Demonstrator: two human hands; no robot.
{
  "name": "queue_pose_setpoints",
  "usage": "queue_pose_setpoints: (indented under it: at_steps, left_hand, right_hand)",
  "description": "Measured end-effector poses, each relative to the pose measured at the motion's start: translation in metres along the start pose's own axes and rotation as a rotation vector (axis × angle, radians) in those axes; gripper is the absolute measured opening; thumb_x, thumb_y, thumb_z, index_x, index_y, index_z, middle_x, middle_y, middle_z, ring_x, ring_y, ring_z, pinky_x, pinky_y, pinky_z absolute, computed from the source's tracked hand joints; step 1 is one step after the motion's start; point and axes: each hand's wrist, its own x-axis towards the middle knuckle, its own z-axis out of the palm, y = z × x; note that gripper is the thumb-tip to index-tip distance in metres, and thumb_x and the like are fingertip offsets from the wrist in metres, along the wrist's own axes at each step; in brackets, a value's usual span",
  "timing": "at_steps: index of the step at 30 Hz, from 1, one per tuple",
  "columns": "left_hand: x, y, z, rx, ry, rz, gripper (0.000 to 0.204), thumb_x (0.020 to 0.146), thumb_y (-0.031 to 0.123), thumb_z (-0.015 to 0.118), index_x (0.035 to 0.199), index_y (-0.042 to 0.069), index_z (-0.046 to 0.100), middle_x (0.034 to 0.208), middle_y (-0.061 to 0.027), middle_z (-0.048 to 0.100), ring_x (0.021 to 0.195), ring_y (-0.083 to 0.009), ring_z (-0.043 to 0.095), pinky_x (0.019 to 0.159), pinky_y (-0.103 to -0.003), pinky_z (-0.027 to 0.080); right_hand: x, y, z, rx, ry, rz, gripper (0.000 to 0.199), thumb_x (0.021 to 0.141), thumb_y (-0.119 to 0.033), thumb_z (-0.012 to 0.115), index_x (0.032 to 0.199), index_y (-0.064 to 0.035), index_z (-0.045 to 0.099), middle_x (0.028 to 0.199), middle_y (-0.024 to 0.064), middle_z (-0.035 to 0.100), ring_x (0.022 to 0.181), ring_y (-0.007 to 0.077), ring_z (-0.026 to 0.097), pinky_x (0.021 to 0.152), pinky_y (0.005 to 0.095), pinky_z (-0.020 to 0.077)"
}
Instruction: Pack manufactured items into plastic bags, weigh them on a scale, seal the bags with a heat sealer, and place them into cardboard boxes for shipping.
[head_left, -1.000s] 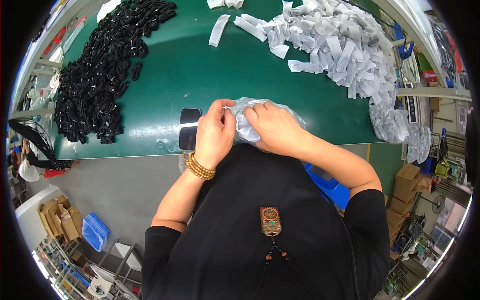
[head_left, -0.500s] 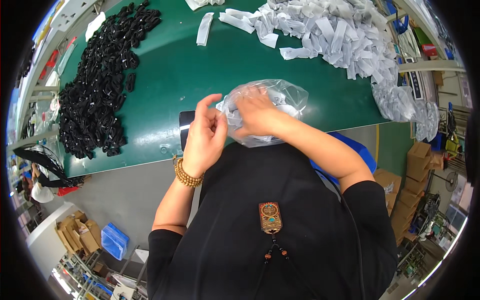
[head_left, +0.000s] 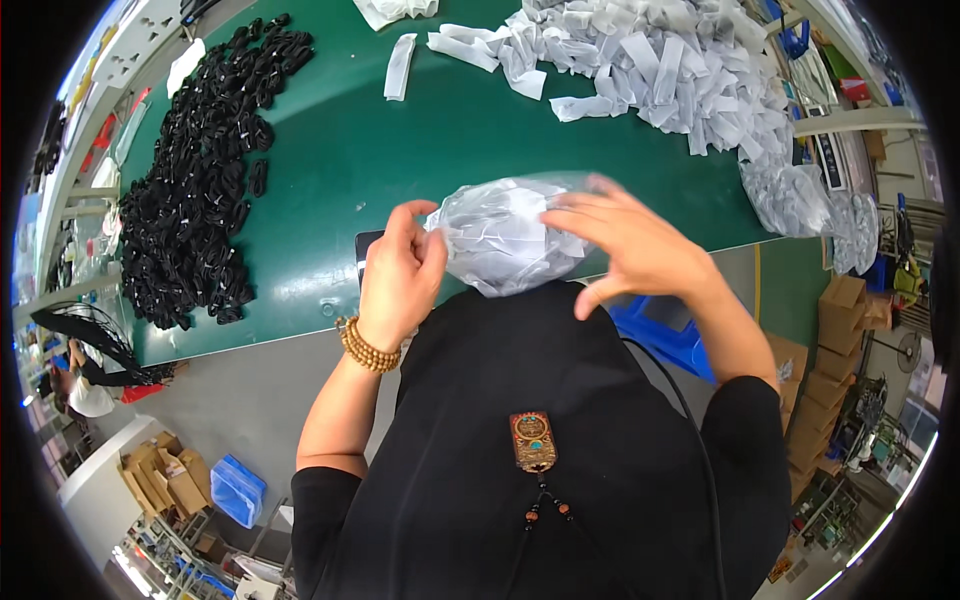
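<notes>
A clear plastic bag bulges with whitish packets at the table's near edge, against my dark shirt. Thumb and forefinger of my left hand pinch the bag's left edge; a string of wooden beads circles that wrist. On the opposite side, my right hand is spread, thumb well apart from the fingers, and its slightly blurred fingertips lie over the bag's right part. Whether they press on the plastic I cannot tell. Partly hidden behind my left hand is a dark, phone-like object.
Bundled black cables form a long heap on the left of the green table. Pale frosted sleeves are piled at the far right, with filled clear bags beside them. A blue stool stands below the table edge.
My right hand has come out of the bag and moved right, its fingers spreading. The bag looks flatter across the top. My left hand keeps its pinch at the left edge.
</notes>
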Motion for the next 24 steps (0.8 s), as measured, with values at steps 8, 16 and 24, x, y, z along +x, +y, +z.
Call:
queue_pose_setpoints:
  at_steps: [8,16,24]
  left_hand:
    - [0.041,0.005,-0.028,0.016,-0.06,0.091,0.016,0.083,0.002,0.055,0.095,-0.001,0.065,0.056,0.0007,0.053,0.05,-0.003,0.042,0.045,-0.022,0.034]
    - [0.094,0.004,0.003,0.078,-0.159,0.123,0.015,0.088,0.006,0.053,0.098,-0.002,0.062,0.06,0.003,0.051,0.047,-0.0024,0.042,0.042,-0.019,0.032]
    - [0.108,0.086,0.028,-0.028,-0.163,0.227,0.009,0.088,0.004,0.054,0.09,-0.003,0.06,0.056,0.003,0.049,0.044,-0.0022,0.041,0.04,-0.017,0.03]
  right_hand:
    - [-0.035,-0.008,-0.03,-0.705,0.122,-0.126,0.013,0.065,-0.01,0.069,0.075,-0.0061,0.062,0.063,0.0023,0.052,0.088,0.0191,0.058,0.108,0.0536,0.0282]
    - [-0.048,0.054,-0.037,-0.726,0.424,-0.252,0.01,0.063,-0.008,0.06,0.061,-0.0057,0.05,0.061,0.0043,0.047,0.077,0.0202,0.055,0.103,0.0523,0.0354]
    - [-0.111,0.027,-0.097,-0.783,0.527,-0.217,0.013,0.058,-0.006,0.059,0.055,-0.0057,0.046,0.055,0.0043,0.041,0.071,0.0206,0.052,0.104,0.0521,0.0354]
